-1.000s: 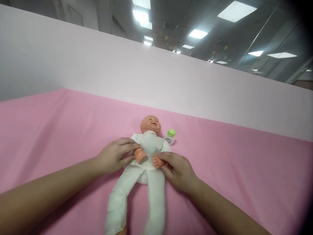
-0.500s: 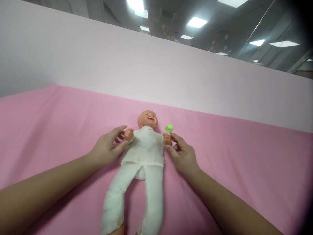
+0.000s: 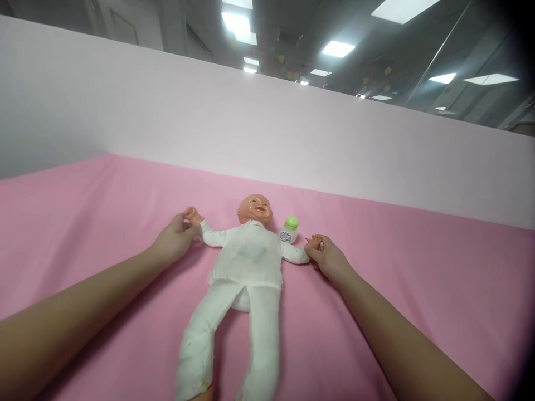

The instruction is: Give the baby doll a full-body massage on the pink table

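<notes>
A baby doll (image 3: 248, 262) in a white cloth body lies on its back on a pink sheet (image 3: 368, 312), its head toward the wall and its arms spread to both sides. My left hand (image 3: 174, 239) is closed around the doll's hand at the left. At the right, my right hand (image 3: 332, 259) pinches the doll's other hand between thumb and fingers. Beside the doll's head and just above that arm stands a small clear bottle (image 3: 288, 231) with a green cap and a printed label. The doll's feet are mostly cut off by the lower edge.
A pale wall panel (image 3: 267, 133) rises behind the sheet. Above it is dark glass (image 3: 355, 67) with ceiling lights showing in it.
Both doll arms have moved outward, away from its body, with my hands at their ends. The bottle, partly covered before, now shows its label.
</notes>
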Demonstrator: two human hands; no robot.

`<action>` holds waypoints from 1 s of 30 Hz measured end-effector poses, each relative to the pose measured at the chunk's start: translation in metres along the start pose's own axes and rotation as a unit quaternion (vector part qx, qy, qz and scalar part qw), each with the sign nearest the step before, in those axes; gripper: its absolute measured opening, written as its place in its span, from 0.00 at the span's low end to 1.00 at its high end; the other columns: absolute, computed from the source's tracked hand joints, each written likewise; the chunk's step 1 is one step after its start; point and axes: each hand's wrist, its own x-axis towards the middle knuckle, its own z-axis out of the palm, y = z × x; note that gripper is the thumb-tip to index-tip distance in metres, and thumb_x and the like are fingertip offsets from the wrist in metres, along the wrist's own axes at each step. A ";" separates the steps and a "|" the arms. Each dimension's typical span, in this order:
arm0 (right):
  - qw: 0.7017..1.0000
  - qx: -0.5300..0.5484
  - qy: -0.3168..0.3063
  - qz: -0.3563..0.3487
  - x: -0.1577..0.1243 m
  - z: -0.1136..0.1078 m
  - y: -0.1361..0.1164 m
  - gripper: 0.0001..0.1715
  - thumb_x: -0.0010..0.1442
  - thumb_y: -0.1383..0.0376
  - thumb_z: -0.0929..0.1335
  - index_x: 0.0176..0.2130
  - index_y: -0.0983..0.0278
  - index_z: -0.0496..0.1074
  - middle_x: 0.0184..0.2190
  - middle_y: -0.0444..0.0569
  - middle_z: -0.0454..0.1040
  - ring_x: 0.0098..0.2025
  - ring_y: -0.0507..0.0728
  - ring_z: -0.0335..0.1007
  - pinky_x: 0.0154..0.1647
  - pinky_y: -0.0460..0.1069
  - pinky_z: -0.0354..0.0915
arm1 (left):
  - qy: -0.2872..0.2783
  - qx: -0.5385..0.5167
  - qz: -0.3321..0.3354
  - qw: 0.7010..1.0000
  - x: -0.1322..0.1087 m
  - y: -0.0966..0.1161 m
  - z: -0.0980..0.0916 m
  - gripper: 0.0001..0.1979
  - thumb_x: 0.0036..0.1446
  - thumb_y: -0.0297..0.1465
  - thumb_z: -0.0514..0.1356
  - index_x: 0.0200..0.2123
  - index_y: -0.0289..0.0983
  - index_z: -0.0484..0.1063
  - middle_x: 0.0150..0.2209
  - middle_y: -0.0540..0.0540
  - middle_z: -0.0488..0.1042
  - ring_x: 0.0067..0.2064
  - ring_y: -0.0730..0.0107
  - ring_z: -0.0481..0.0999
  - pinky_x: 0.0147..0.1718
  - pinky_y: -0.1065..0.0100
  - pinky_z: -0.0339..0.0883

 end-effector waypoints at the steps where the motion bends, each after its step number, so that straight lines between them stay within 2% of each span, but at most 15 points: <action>1: 1.000 -0.012 -0.002 -0.001 0.001 -0.001 0.001 0.35 0.54 0.54 0.75 0.58 0.60 0.70 0.33 0.48 0.81 0.22 0.56 0.71 0.23 0.50 0.66 | -0.003 0.004 0.004 1.000 -0.002 0.002 0.000 0.27 0.61 0.48 0.61 0.57 0.40 0.65 0.41 0.45 0.81 0.39 0.57 0.82 0.34 0.62 0.73; 4: 0.999 -0.036 0.013 -0.010 0.002 0.000 0.000 0.38 0.55 0.54 0.74 0.61 0.60 0.67 0.46 0.54 0.82 0.32 0.60 0.78 0.34 0.54 0.72 | -0.002 0.021 0.034 0.999 -0.009 0.009 -0.001 0.28 0.63 0.48 0.59 0.60 0.41 0.63 0.45 0.44 0.80 0.42 0.56 0.82 0.36 0.61 0.74; 6: 0.998 -0.037 0.040 -0.042 -0.003 0.004 -0.005 0.42 0.57 0.53 0.74 0.65 0.60 0.62 0.54 0.56 0.79 0.42 0.62 0.80 0.43 0.56 0.74 | 0.001 0.052 0.087 0.995 -0.017 0.016 -0.002 0.29 0.64 0.48 0.58 0.63 0.42 0.60 0.48 0.44 0.80 0.44 0.56 0.81 0.39 0.60 0.74; 8: 0.993 -0.019 0.061 -0.103 -0.014 0.011 -0.013 0.43 0.59 0.52 0.73 0.67 0.59 0.58 0.59 0.56 0.76 0.49 0.62 0.80 0.47 0.56 0.75 | -0.015 0.094 0.160 0.982 -0.028 0.024 0.000 0.30 0.67 0.46 0.57 0.67 0.44 0.57 0.50 0.45 0.78 0.44 0.57 0.80 0.42 0.60 0.74; 10: 0.983 -0.007 0.064 -0.173 -0.031 0.020 -0.023 0.40 0.61 0.54 0.73 0.67 0.57 0.60 0.60 0.54 0.75 0.48 0.61 0.80 0.46 0.55 0.77 | -0.049 0.138 0.251 0.957 -0.041 0.032 0.003 0.26 0.69 0.43 0.55 0.67 0.44 0.58 0.52 0.45 0.78 0.46 0.59 0.80 0.44 0.60 0.73; 12: 0.969 -0.040 0.050 -0.238 -0.050 0.029 -0.033 0.33 0.61 0.57 0.73 0.63 0.55 0.66 0.58 0.52 0.77 0.45 0.60 0.81 0.43 0.54 0.78 | -0.084 0.176 0.354 0.915 -0.053 0.037 0.009 0.21 0.71 0.39 0.53 0.64 0.43 0.63 0.55 0.44 0.76 0.51 0.58 0.78 0.50 0.59 0.72; 15: 0.920 -0.115 -0.034 -0.373 -0.074 0.039 -0.046 0.25 0.63 0.65 0.71 0.59 0.54 0.71 0.54 0.47 0.80 0.48 0.59 0.80 0.52 0.55 0.76 | -0.123 0.200 0.448 0.863 -0.064 0.039 0.017 0.18 0.73 0.34 0.52 0.63 0.42 0.67 0.60 0.43 0.73 0.59 0.59 0.74 0.58 0.60 0.69; 17: 0.871 -0.159 -0.108 -0.451 -0.081 0.042 -0.053 0.23 0.65 0.70 0.68 0.58 0.54 0.73 0.53 0.45 0.80 0.54 0.58 0.77 0.57 0.55 0.73 | -0.152 0.202 0.455 0.854 -0.066 0.038 0.020 0.19 0.73 0.31 0.50 0.64 0.42 0.66 0.61 0.42 0.71 0.59 0.63 0.74 0.58 0.63 0.69; 19: 0.833 -0.189 -0.157 -0.496 -0.084 0.044 -0.057 0.23 0.67 0.73 0.66 0.58 0.54 0.73 0.55 0.44 0.79 0.57 0.57 0.75 0.59 0.54 0.72 | -0.177 0.201 0.454 0.850 -0.066 0.037 0.021 0.20 0.74 0.30 0.49 0.65 0.43 0.66 0.60 0.43 0.71 0.58 0.65 0.74 0.56 0.65 0.70; 22: 0.811 -0.211 -0.162 -0.521 -0.082 0.048 -0.057 0.25 0.69 0.73 0.65 0.60 0.55 0.72 0.57 0.45 0.78 0.58 0.57 0.73 0.62 0.55 0.70 | -0.195 0.193 0.454 0.848 -0.064 0.036 0.020 0.19 0.73 0.31 0.50 0.64 0.43 0.68 0.59 0.43 0.72 0.57 0.65 0.74 0.56 0.65 0.70; 25: 0.829 -0.199 -0.137 -0.504 -0.079 0.053 -0.049 0.25 0.69 0.72 0.66 0.61 0.54 0.72 0.57 0.46 0.78 0.59 0.58 0.73 0.63 0.57 0.69 | -0.183 0.161 0.422 0.873 -0.062 0.037 0.020 0.18 0.70 0.33 0.55 0.61 0.43 0.70 0.57 0.44 0.74 0.55 0.63 0.76 0.54 0.64 0.70; 27: 0.863 -0.178 -0.118 -0.457 -0.075 0.055 -0.042 0.23 0.68 0.69 0.67 0.60 0.53 0.72 0.57 0.46 0.78 0.58 0.59 0.73 0.62 0.59 0.70 | -0.163 0.141 0.372 0.903 -0.059 0.037 0.020 0.16 0.68 0.37 0.58 0.57 0.43 0.72 0.53 0.45 0.76 0.51 0.62 0.77 0.50 0.64 0.72; 30: 0.931 -0.107 -0.070 -0.342 -0.064 0.054 -0.034 0.25 0.66 0.63 0.71 0.61 0.52 0.71 0.56 0.49 0.78 0.54 0.61 0.77 0.57 0.60 0.74 | -0.115 0.101 0.262 0.953 -0.050 0.034 0.016 0.17 0.65 0.44 0.60 0.52 0.43 0.73 0.46 0.47 0.79 0.44 0.61 0.79 0.42 0.65 0.73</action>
